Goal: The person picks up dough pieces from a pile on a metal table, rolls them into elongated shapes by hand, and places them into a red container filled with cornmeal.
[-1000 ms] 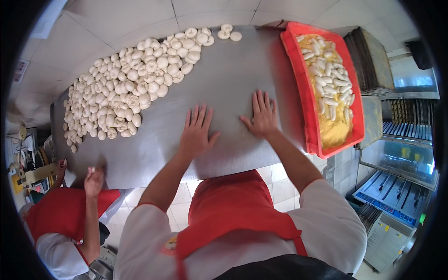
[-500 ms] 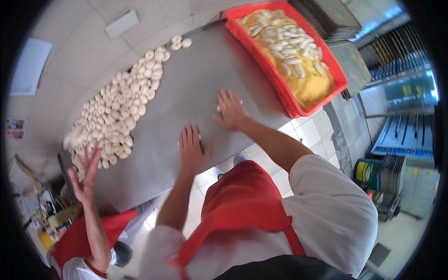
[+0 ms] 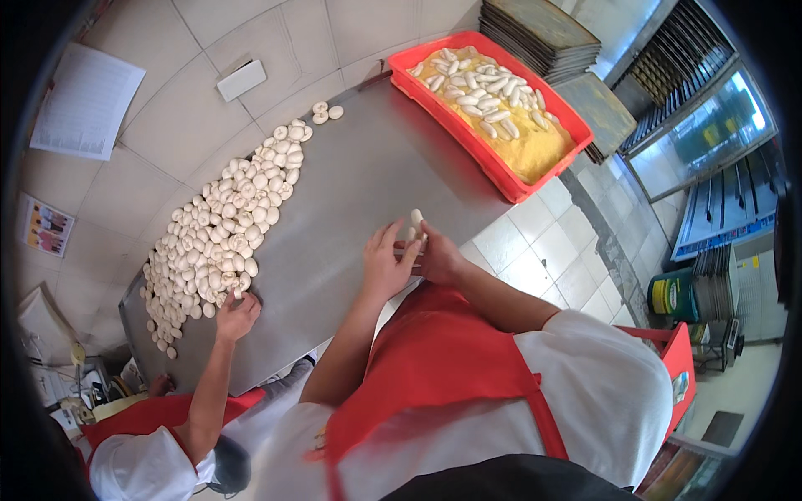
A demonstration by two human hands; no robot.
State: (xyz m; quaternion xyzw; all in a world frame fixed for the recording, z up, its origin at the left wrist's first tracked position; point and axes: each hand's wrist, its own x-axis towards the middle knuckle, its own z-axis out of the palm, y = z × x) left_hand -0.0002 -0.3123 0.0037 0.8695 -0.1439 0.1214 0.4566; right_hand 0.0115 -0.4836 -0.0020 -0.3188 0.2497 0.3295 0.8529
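Note:
Two small white dough rolls (image 3: 416, 219) show between my hands above the front edge of the metal table (image 3: 334, 209). My right hand (image 3: 440, 259) is closed, with the rolls at its fingertips. My left hand (image 3: 386, 265) is right beside it, fingers apart, its fingertips next to the lower roll. Overlapping fingers partly hide that lower roll. At the left of the table lies a large heap of round dough pieces (image 3: 221, 221). A red tray (image 3: 464, 129) at the far right holds yellow crumbs (image 3: 535, 159) with several finger-shaped dough rolls (image 3: 493, 88) on top.
On my left a co-worker's hand (image 3: 238, 316) touches the heap's near edge. Behind the tray stand stacked baking sheets (image 3: 535, 37). A tiled wall (image 3: 284, 50) runs along the table's far side. To the right are tiled floor (image 3: 535, 238) and a green tub (image 3: 668, 294).
My hands have lifted off the tabletop, where each lay flat over a dough piece, and come together nearer my body. The co-worker's raised hand has moved down onto the heap.

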